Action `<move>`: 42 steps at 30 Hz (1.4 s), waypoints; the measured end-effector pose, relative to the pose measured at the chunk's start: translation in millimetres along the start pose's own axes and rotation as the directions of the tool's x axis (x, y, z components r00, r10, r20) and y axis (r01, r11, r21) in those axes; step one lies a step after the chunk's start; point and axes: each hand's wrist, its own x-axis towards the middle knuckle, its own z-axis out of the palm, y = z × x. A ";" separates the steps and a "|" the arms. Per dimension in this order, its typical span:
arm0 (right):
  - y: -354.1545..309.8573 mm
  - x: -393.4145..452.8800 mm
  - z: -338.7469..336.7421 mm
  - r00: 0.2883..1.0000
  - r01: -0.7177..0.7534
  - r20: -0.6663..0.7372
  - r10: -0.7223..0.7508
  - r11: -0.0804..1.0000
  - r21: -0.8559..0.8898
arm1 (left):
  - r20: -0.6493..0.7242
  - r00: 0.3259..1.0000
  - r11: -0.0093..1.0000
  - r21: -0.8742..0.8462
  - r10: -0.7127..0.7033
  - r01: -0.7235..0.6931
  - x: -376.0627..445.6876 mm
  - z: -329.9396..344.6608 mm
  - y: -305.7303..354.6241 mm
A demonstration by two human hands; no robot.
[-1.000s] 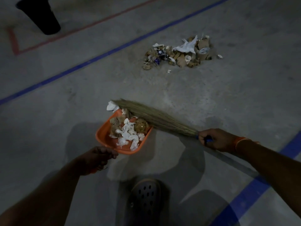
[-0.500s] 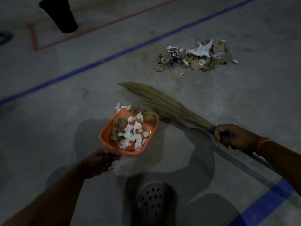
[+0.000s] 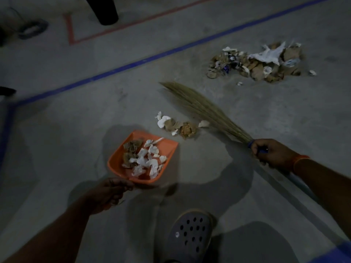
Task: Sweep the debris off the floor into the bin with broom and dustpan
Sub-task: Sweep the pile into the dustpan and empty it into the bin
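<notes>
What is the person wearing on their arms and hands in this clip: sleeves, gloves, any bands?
Both forearms are bare, with no sleeves in view and no gloves. The right hand has an orange band around the wrist. The left hand shows no band or watch that can be made out in the dim light.

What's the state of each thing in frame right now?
Dustpan: held by left hand, part filled with scraps.
Broom: gripped by right hand, bristles low over the floor.
Small scraps: loose on floor, between dustpan and broom.
Big pile: unswept.
Bin: upright, far off.
</notes>
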 end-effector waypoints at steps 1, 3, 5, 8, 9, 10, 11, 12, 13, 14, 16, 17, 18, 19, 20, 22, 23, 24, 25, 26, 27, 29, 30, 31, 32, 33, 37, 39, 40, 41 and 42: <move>4.6 3.0 3.7 1.000 -0.020 -0.008 0.020 1.000 -0.015 | -0.011 1.000 1.000 0.027 -0.012 0.012 0.6 -9.9 -4.3; 11.3 7.8 13.0 0.998 -0.055 -0.011 0.054 0.997 -0.052 | -0.041 0.998 0.993 0.100 -0.051 0.055 -1.2 -17.0 -2.1; 10.6 14.0 22.1 0.998 -0.062 -0.008 0.062 0.994 -0.089 | -0.047 0.997 0.983 0.169 -0.059 0.066 3.0 -20.6 6.8; -5.9 30.5 31.7 1.000 -0.011 0.006 0.012 0.992 -0.128 | 0.039 0.998 0.987 0.155 -0.051 0.045 14.0 -22.7 27.7; -12.7 37.5 33.5 1.000 0.012 0.014 -0.010 0.989 -0.146 | 0.060 0.997 0.992 0.123 -0.045 0.037 17.3 -21.9 35.1; -19.6 44.0 35.0 0.999 0.035 0.023 -0.032 0.986 -0.163 | 0.068 0.997 0.994 0.099 -0.048 0.041 19.1 -17.9 44.2; -25.9 49.8 36.0 0.998 0.053 0.042 -0.046 0.983 -0.177 | 0.061 0.997 0.995 0.089 -0.056 0.050 21.6 -14.5 52.2; -31.7 54.6 36.8 0.996 0.073 0.069 -0.061 0.979 -0.188 | 0.056 0.997 0.994 0.096 -0.058 0.052 22.8 -6.9 61.2; -36.5 58.6 37.5 0.993 0.091 0.098 -0.072 0.976 -0.199 | 0.060 0.997 0.994 0.100 -0.056 0.050 24.7 -0.5 68.2; -40.8 61.6 38.2 0.989 0.112 0.124 -0.087 0.972 -0.209 | 0.078 0.996 0.994 0.096 -0.050 0.042 27.8 4.5 73.3; -46.0 65.2 40.8 0.981 0.148 0.160 -0.111 0.959 -0.242 | 0.102 0.994 0.995 0.094 -0.050 0.041 34.7 11.5 79.5; -46.9 65.2 41.6 0.977 0.162 0.179 -0.118 0.953 -0.256 | 0.097 0.994 0.993 0.106 -0.058 0.048 37.9 14.4 81.9; -47.0 64.5 42.8 0.970 0.184 0.205 -0.133 0.948 -0.260 | 0.091 0.994 0.992 0.113 -0.061 0.050 41.2 18.3 83.9; -46.9 62.8 44.5 0.963 0.202 0.230 -0.142 0.943 -0.263 | 0.096 0.994 0.992 0.115 -0.059 0.047 43.5 22.2 85.5; -46.9 60.7 46.8 0.956 0.217 0.252 -0.151 0.941 -0.259 | 0.108 0.993 0.993 0.110 -0.050 0.038 45.8 26.2 86.5; -48.2 54.8 51.9 0.944 0.245 0.284 -0.168 0.934 -0.259 | 0.131 0.991 0.997 0.074 -0.023 0.013 51.2 31.7 84.9; -48.2 51.2 54.4 0.939 0.258 0.293 -0.178 0.931 -0.259 | 0.128 0.992 0.998 0.059 -0.010 0.002 53.0 33.9 83.0; -47.1 47.9 56.9 0.936 0.270 0.295 -0.193 0.930 -0.251 | 0.118 0.993 0.999 0.044 -0.001 -0.004 54.2 36.1 80.9; -45.4 44.1 58.6 0.937 0.274 0.287 -0.200 0.930 -0.244 | 0.106 0.994 0.999 0.031 0.008 -0.011 54.8 38.5 79.6; -43.8 40.4 60.2 0.938 0.278 0.276 -0.210 0.931 -0.236 | 0.100 0.995 1.000 0.014 0.021 -0.022 55.5 40.8 78.3; -42.5 36.4 61.4 0.940 0.277 0.264 -0.215 0.933 -0.228 | 0.101 0.994 0.999 -0.008 0.033 -0.032 55.8 42.6 77.4; -38.9 29.6 62.9 0.943 0.280 0.239 -0.230 0.939 -0.202 | 0.107 0.993 0.998 -0.032 0.055 -0.052 55.9 45.7 77.1; -36.9 27.1 63.4 0.945 0.280 0.225 -0.237 0.941 -0.188 | 0.111 0.992 0.997 -0.035 0.067 -0.063 55.7 47.3 77.8; -35.7 24.8 63.1 0.948 0.277 0.209 -0.239 0.945 -0.175 | 0.115 0.990 0.996 -0.036 0.081 -0.077 55.3 48.2 79.0; -34.4 23.1 62.5 0.951 0.273 0.193 -0.241 0.948 -0.165 | 0.118 0.988 0.995 -0.038 0.095 -0.091 55.1 49.3 80.7; -33.6 21.8 61.3 0.954 0.270 0.179 -0.242 0.950 -0.156 | 0.119 0.987 0.994 -0.034 0.106 -0.103 54.4 50.7 83.2; -35.3 23.1 52.5 0.959 0.271 0.119 -0.257 0.955 -0.117 | 0.129 0.978 0.985 -0.079 0.164 -0.154 57.3 55.7 93.7; -41.3 28.4 45.0 0.960 0.275 0.087 -0.267 0.957 -0.095 | 0.122 0.973 0.978 -0.105 0.194 -0.182 61.3 58.9 101.4; -45.7 32.3 40.4 0.962 0.268 0.072 -0.263 0.960 -0.083 | 0.120 0.971 0.974 -0.116 0.206 -0.193 64.0 60.1 107.1; -51.2 36.5 35.1 0.966 0.255 0.059 -0.251 0.964 -0.070 | 0.123 0.968 0.971 -0.123 0.219 -0.204 67.1 60.8 113.9; -57.4 41.2 29.0 0.970 0.239 0.046 -0.237 0.969 -0.055 | 0.127 0.965 0.969 -0.123 0.228 -0.213 69.7 60.8 121.7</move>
